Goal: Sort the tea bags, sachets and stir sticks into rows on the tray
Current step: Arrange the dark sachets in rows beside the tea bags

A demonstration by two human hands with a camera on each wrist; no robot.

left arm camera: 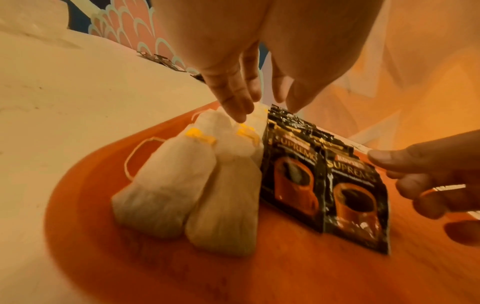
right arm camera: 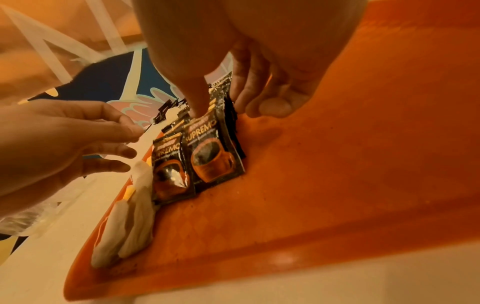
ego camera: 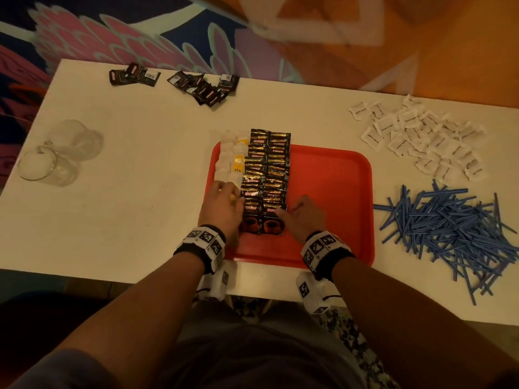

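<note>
A red tray lies in the middle of the white table. Along its left edge runs a row of white tea bags with yellow tags. Beside them lie two rows of overlapping black coffee sachets. My left hand hovers over the near end of the tea-bag row. Its straight fingertips touch a tea bag. My right hand rests on the tray right of the sachets. Its thumb presses on the nearest sachet and its fingers lie against the row's right edge.
Loose black sachets lie at the table's far edge. At the right are a heap of white sachets and a pile of blue stir sticks. Clear glass cups stand at the left. The tray's right half is bare.
</note>
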